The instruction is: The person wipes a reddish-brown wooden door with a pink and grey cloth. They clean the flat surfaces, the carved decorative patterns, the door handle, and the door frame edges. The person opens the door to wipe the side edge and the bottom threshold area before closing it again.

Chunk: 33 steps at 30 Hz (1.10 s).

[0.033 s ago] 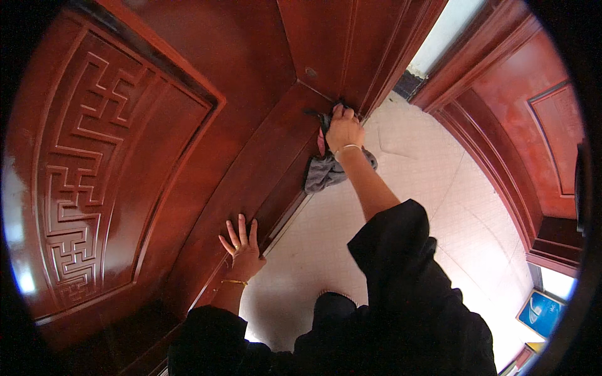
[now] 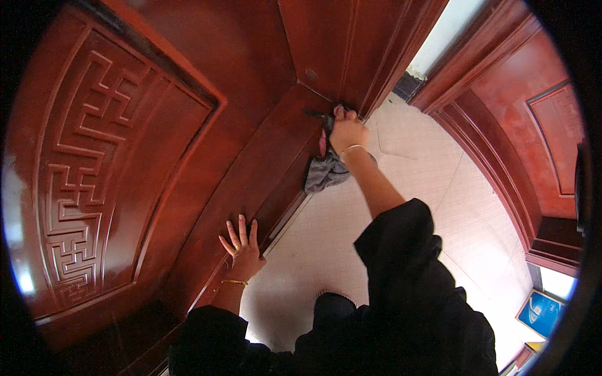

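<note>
My left hand (image 2: 245, 254) lies spread, its fingers stretched out, on the lower ledge of a dark red wooden panel (image 2: 251, 163). A ring and a gold bracelet show on it. Farther off, my right hand (image 2: 348, 133), slightly blurred, is closed on a grey cloth (image 2: 326, 174) with a pinkish part. The hand presses the cloth into the corner where the panel meets an upright red frame (image 2: 367, 56). The cloth's loose end hangs over the ledge's lower edge towards the floor. Its bunched part under my fingers is mostly hidden.
To the left, the wood bears a carved fretwork panel (image 2: 84, 182). Pale floor tiles (image 2: 433, 163) lie on the right, bounded by another red wooden frame and panel (image 2: 533, 119). A blue box (image 2: 540, 313) stands at the lower right. My dark shoe (image 2: 335, 307) is below.
My right hand has shifted slightly to the right on the cloth, and the cloth has moved a little under it. My left hand stays where it was.
</note>
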### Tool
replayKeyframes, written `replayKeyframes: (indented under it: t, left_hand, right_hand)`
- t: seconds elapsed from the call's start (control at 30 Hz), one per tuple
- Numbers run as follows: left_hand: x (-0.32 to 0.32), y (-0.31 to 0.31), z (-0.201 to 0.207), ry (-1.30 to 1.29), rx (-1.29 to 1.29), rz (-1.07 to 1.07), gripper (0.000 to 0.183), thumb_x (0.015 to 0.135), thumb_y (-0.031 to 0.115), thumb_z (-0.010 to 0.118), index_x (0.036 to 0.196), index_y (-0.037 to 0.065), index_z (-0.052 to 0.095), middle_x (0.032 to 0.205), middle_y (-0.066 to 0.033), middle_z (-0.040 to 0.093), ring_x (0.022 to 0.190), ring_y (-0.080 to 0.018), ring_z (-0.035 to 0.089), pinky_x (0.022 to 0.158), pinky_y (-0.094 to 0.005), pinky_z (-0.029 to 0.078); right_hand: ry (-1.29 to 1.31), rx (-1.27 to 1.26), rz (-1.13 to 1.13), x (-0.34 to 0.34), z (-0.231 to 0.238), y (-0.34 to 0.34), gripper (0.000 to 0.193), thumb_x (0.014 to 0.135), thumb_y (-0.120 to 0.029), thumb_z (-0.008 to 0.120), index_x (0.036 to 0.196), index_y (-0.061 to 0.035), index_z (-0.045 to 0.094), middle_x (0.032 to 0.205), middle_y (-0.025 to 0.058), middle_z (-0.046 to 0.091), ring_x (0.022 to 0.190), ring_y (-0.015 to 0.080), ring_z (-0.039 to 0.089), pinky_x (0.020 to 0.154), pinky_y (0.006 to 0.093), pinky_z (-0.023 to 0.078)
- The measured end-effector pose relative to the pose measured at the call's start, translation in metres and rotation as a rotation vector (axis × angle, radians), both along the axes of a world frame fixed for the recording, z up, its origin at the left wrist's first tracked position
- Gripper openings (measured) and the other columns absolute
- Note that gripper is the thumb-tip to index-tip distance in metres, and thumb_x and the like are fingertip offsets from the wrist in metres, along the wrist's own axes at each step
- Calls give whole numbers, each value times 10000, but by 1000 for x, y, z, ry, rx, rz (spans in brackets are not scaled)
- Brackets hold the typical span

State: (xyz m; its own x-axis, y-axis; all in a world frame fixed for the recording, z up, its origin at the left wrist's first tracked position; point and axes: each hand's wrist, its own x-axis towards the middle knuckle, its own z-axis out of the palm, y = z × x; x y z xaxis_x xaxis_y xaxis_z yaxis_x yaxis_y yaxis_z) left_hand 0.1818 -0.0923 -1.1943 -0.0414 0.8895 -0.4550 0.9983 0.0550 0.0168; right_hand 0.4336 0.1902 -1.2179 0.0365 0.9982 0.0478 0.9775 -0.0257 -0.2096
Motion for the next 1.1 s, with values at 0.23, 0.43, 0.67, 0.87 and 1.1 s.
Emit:
replayKeyframes:
  t: [0.23,0.43,0.67,0.87,1.1]
  left_hand:
    - [7,6,11,-26,-72,42,1058,604,259,754,1446,128,126,1499,-161,-116,1343,-478,-114,977,-714,-7]
    - [5,5,7,-24,-34,20,1067,588,244,751,1446,120,129,1499,-163,-122,1340,-477,-130,977,-710,-20]
    - [3,2,0,7,-21,17,1118,563,277,768,1446,89,109,1490,-190,-138,1327,-497,-144,961,-720,-26]
    - [0,1,-4,29,-33,11,1124,570,292,764,1448,82,93,1489,-201,-127,1324,-508,-132,961,-720,-26]
    - [7,5,5,-1,-48,6,1092,581,267,737,1447,83,99,1490,-208,-110,1324,-511,-129,954,-729,-30]
  right_hand:
    - [234,-6,-29,45,-14,-41,453,819,-205,513,1255,-143,408,1092,175,553,907,376,584,719,455,496]
    - [282,1,-70,47,-27,-26,517,784,-152,547,1272,-118,379,1156,199,507,886,384,591,719,470,489]
    - [406,23,353,88,-33,-28,335,691,-71,566,1024,-46,543,989,170,550,862,336,580,720,423,483]
    - [1628,450,-238,89,-24,19,214,776,53,499,985,7,503,915,100,541,837,184,550,683,292,463]
    - [665,434,-401,64,-49,30,343,728,-15,558,1068,-1,510,1087,234,510,986,442,487,878,433,419]
